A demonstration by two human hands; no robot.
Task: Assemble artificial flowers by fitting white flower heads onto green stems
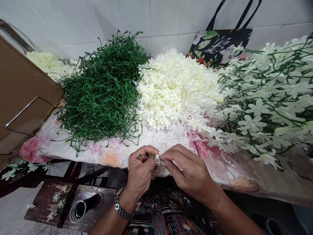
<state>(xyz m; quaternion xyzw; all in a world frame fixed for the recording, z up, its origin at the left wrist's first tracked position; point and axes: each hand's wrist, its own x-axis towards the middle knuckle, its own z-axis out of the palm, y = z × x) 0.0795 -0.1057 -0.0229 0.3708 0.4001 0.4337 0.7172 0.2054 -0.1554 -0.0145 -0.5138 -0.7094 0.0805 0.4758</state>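
The right hand (189,168) pinches a small white flower (157,158) in its fingertips. The left hand (141,173) has its fingers closed on a green stem (151,156), beside the flower. Past them, a green pile (102,88) and a white pile (176,81) sit on a cloth (83,155).

The left forearm (110,213) slants up from the lower left, the right forearm (234,212) from the lower right. The left hand (143,171) is thumb side up, index finger curled over toward the thumb; the right hand (189,171) pinches with thumb and forefinger — fingertips of both hands close together.
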